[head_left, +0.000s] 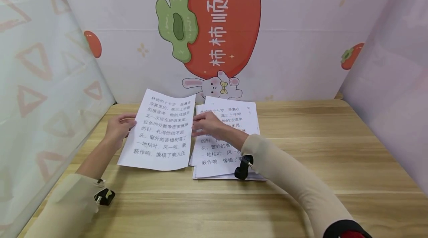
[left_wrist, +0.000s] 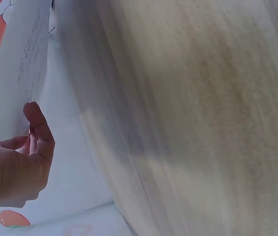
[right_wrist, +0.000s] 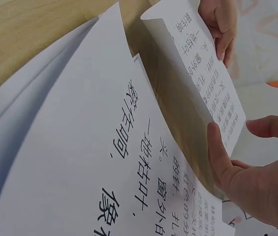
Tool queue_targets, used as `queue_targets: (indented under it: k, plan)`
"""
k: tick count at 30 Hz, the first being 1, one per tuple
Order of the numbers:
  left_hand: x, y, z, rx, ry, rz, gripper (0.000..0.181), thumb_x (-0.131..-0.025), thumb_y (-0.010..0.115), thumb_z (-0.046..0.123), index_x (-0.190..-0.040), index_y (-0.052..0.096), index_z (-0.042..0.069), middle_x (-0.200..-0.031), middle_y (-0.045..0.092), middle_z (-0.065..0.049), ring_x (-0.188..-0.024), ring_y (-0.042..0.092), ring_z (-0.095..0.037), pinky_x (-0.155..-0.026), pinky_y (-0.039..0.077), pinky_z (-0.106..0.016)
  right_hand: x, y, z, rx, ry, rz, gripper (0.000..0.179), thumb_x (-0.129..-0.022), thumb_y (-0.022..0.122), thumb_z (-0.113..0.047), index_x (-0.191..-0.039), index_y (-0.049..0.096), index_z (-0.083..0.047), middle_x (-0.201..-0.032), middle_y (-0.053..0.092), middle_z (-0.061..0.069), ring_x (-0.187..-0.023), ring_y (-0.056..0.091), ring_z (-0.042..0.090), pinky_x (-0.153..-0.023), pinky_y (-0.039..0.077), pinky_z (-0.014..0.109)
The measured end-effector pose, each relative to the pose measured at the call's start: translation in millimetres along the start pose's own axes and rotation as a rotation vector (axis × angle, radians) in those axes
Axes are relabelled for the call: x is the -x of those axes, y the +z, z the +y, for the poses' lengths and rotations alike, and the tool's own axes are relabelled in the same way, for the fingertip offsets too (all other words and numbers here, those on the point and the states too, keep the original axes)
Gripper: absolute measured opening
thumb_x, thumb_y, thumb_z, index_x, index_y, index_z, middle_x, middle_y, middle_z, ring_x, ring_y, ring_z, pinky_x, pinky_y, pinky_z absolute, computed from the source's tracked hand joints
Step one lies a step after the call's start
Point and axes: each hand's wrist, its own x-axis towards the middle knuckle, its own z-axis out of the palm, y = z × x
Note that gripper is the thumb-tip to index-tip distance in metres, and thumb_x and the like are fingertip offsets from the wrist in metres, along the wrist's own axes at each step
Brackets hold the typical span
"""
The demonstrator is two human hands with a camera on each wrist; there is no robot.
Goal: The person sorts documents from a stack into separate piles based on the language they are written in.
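Note:
In the head view, a printed sheet of paper point(head_left: 160, 130) is held up, tilted, over the left part of the table. My left hand point(head_left: 119, 128) pinches its left edge; the left wrist view shows the fingers point(left_wrist: 39, 130) bent at the sheet's margin. At the opposite edge, my right hand point(head_left: 208, 124) holds the sheet between thumb and fingers, as the right wrist view shows it from the side. Below the right hand and forearm lies a loose stack of printed papers point(head_left: 220, 169), partly covered by them, with corners sticking out unevenly.
A wooden table point(head_left: 317, 148) spreads under everything. White printed cloth point(head_left: 294, 63) with persimmon and rabbit drawings closes off the back and both sides. Each wrist carries a small black camera mount point(head_left: 243, 167).

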Motion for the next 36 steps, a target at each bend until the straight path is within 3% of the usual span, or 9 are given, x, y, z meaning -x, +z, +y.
queue_targets:
  k: [5,11,17,20,29,36]
  plan:
    - [-0.9,-1.9,-4.7,0.011,0.0,-0.012,0.044,-0.106,0.054,0.006,-0.149,0.05,-0.003,-0.117,0.065,-0.013,-0.079,0.065,-0.003,-0.07,0.059,-0.02,-1.8,5.3,2.1,-0.022,0.001,-0.009,0.051,-0.096,0.052,0.011,-0.146,0.043,0.016,-0.137,0.053,0.029,-0.117,0.064,0.041,-0.105,0.055,0.049]
    - [-0.8,-1.0,-8.7,-0.014,-0.036,0.0,0.044,-0.106,0.053,0.007,-0.149,0.05,-0.002,-0.132,0.061,-0.023,-0.087,0.064,-0.008,-0.071,0.058,-0.019,-3.7,10.1,6.3,-0.002,-0.003,-0.048,0.038,-0.094,0.055,0.011,-0.13,0.05,0.02,-0.11,0.055,0.015,-0.099,0.065,0.028,-0.105,0.055,0.05]
    - [-1.6,-1.0,-11.5,-0.013,-0.123,0.014,0.048,-0.107,0.051,0.018,-0.152,0.048,0.001,-0.146,0.051,-0.022,-0.108,0.061,-0.021,-0.071,0.056,-0.018,-0.8,10.4,7.4,0.041,0.027,-0.064,0.068,-0.092,0.061,0.009,-0.154,0.034,0.011,-0.143,0.049,0.029,-0.12,0.063,0.039,-0.105,0.054,0.047]
    - [-2.0,-1.7,-12.7,-0.009,-0.162,0.008,0.051,-0.108,0.05,0.024,-0.153,0.046,0.001,-0.152,0.047,-0.022,-0.118,0.058,-0.027,-0.075,0.055,-0.02,1.2,9.6,7.2,0.073,0.042,-0.069,0.07,-0.093,0.061,0.007,-0.157,0.031,0.008,-0.15,0.044,0.03,-0.129,0.058,0.041,-0.106,0.054,0.046]
    - [-1.8,-3.7,-14.7,-0.069,-0.2,-0.026,0.056,-0.106,0.049,0.027,-0.153,0.044,-0.003,-0.151,0.045,-0.024,-0.114,0.054,-0.026,-0.079,0.05,-0.024,1.6,5.9,7.0,0.072,0.07,-0.078,0.071,-0.095,0.061,0.004,-0.158,0.03,0.005,-0.15,0.046,0.032,-0.134,0.055,0.041,-0.105,0.055,0.046]
    - [-0.8,-4.2,-15.4,-0.13,-0.173,-0.1,0.059,-0.108,0.046,0.027,-0.155,0.037,-0.007,-0.155,0.04,-0.029,-0.127,0.049,-0.036,-0.103,0.049,-0.041,1.1,4.7,8.0,0.103,0.072,-0.074,0.072,-0.093,0.063,0.001,-0.158,0.032,0.003,-0.145,0.054,0.03,-0.131,0.059,0.04,-0.103,0.056,0.044]
